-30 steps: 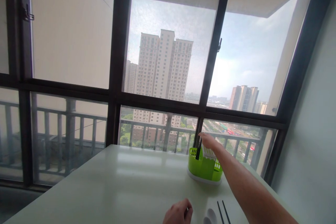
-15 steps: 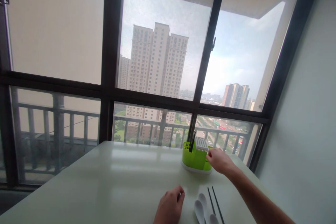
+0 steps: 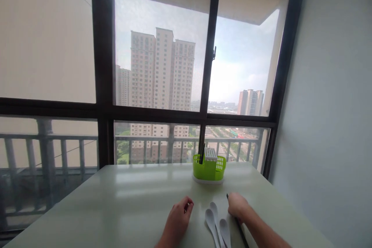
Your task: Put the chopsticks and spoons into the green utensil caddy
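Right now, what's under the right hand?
The right hand lies over black chopsticks on the table; one tip pokes out past the fingers and the rest runs back beside the wrist. The covered middle is hidden. White spoons lie just left.

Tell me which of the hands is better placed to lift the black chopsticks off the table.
Right: the right hand already rests on the black chopsticks; the left hand sits beyond the white spoons.

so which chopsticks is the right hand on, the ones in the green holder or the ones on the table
The black chopsticks lying flat on the table: the right hand rests on their far end, beside the white spoons. The other black chopsticks stand upright in the green holder, untouched.
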A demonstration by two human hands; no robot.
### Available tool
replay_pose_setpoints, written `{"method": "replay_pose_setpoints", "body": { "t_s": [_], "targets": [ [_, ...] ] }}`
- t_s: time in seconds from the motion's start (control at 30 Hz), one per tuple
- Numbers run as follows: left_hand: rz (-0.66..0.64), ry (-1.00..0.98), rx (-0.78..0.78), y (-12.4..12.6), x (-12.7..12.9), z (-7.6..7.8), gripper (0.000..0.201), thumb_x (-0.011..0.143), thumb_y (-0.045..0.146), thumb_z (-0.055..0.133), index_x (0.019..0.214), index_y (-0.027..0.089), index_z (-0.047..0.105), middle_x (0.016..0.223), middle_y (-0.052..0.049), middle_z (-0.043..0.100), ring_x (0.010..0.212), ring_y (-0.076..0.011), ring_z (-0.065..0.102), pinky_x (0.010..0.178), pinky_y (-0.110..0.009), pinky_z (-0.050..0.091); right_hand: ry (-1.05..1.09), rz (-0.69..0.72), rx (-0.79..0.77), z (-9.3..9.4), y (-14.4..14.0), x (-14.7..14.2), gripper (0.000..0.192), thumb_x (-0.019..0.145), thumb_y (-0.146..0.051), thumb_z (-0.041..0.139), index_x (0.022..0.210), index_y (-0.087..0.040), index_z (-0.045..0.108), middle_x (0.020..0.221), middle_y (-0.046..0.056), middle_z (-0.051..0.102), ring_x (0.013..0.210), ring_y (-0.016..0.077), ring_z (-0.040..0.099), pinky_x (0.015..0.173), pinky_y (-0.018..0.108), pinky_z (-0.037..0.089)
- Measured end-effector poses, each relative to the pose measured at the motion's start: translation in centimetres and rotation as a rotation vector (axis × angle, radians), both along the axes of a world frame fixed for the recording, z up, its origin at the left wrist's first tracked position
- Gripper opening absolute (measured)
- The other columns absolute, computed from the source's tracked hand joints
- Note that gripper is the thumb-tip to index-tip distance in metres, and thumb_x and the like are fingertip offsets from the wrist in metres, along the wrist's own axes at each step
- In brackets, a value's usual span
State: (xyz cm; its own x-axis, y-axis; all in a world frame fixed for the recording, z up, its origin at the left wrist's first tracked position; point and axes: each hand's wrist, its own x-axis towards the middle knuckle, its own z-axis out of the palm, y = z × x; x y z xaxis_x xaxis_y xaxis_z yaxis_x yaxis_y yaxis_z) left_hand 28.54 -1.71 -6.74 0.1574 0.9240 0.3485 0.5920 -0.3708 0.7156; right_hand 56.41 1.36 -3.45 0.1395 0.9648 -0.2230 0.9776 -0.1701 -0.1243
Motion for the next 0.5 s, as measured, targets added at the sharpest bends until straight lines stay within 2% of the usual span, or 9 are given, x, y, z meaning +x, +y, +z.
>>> {"method": "replay_pose_setpoints", "body": {
  "t_s": [0.07,0.17,0.37,0.5],
  "targets": [
    [-0.007,-0.004,-0.002,0.1,0.0,0.0,0.025,0.098,0.034,0.043,0.087,0.021,0.063,0.068,0.001,0.062,0.067,-0.0148,0.057,0.065,-0.023,0.034,-0.032,0.002,0.054,-0.1,0.4,0.1,0.017,0.068,-0.001,0.067,0.079,-0.014,0.071,0.09,0.015,0.073,0.098,0.0343,0.071,0.084,0.038,0.058],
    [-0.019,-0.007,-0.014,0.3,0.0,-0.2,0.025,0.097,0.034,0.043,0.086,0.021,0.062,0.064,0.002,0.059,0.064,-0.0148,0.055,0.064,-0.024,0.034,-0.055,0.008,0.105,-0.5,0.8,0.2,0.026,0.066,0.0,0.068,0.087,-0.015,0.073,0.108,0.017,0.071,0.106,0.0367,0.068,0.088,0.04,0.055],
    [-0.035,-0.033,-0.016,0.9,-0.1,-0.9,0.025,0.097,0.034,0.044,0.086,0.022,0.062,0.062,0.003,0.058,0.063,-0.0146,0.055,0.063,-0.024,0.034,-0.038,-0.002,0.183,-0.8,0.9,0.5,0.03,0.069,-0.002,0.065,0.095,-0.015,0.073,0.107,0.016,0.071,0.104,0.0337,0.068,0.084,0.035,0.053],
    [-0.036,-0.044,-0.005,0.9,0.1,-1.1,0.024,0.098,0.034,0.044,0.086,0.022,0.062,0.065,0.002,0.06,0.064,-0.0142,0.056,0.064,-0.024,0.034,-0.012,0.001,0.246,0.1,1.1,0.7,0.023,0.071,-0.005,0.065,0.091,-0.013,0.072,0.103,0.016,0.07,0.097,0.0312,0.068,0.076,0.031,0.049]
  ]
}}
